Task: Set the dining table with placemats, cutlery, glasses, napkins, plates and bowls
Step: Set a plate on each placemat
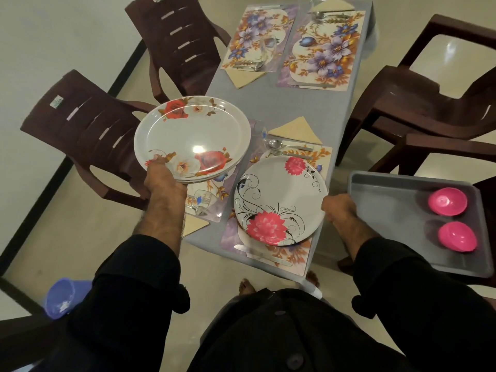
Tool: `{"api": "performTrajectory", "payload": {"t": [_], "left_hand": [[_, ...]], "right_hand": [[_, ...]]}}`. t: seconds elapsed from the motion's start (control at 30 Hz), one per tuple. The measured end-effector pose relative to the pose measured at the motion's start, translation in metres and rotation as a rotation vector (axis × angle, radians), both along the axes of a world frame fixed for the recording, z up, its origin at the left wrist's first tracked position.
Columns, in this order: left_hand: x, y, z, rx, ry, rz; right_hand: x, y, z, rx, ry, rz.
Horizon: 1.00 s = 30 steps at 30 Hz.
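Landmark is the pink-flower plate [280,201], already set on the placemat [271,253] at the near right place of the table [271,100]. A knife [261,255] lies on the mat on the near side of that plate; spoon and fork [279,146] with a folded napkin [296,130] sit beyond it.

Left hand [163,177] grips the near rim of a stack of rose plates [192,138], thumb on top, held in the air left of the pink-flower plate, above the near left place. The stack looks like about three plates, count not certain. Right hand [338,208] is just right of the pink-flower plate at its rim, fingers curled; cannot tell if it touches or holds anything.

Done, by the look of it: four mats down, cutlery and napkins at each place where visible, a glass [202,201] left of the pink-flower plate, another glass [268,51] at the far left mat [256,36]. One plate of four is placed.

Left to do: three plates, for the near left place and the two far mats [326,49], both bare of plates. Bowls are not out yet: two pink bowls [447,201] wait in a grey tray [375,210] right of the pink-flower plate, off the table. Only two bowls show; glasses at the right-hand places are unclear.
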<state>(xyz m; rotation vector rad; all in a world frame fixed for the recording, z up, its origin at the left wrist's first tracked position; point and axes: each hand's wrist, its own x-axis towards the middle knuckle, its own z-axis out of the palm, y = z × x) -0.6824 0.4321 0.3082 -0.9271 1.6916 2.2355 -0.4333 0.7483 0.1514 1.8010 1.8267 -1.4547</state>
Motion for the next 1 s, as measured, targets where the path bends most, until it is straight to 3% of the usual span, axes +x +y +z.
{"api": "performTrajectory", "payload": {"t": [0.17, 0.33, 0.47, 1.0], "left_hand": [[0.009, 0.007, 0.015, -0.009, 0.017, -0.038], [0.006, 0.008, 0.013, 0.012, 0.012, -0.054], [0.004, 0.008, 0.011, 0.014, -0.001, -0.055], [0.0, 0.006, 0.007, 0.009, -0.003, -0.043]], "right_hand": [[0.008, -0.006, -0.003, 0.054, -0.021, -0.006], [0.008, -0.004, -0.007, 0.118, -0.04, 0.132], [-0.002, 0.005, 0.004, 0.138, 0.052, 0.113], [0.011, 0.003, 0.0, 0.129, 0.013, 0.084]]}}
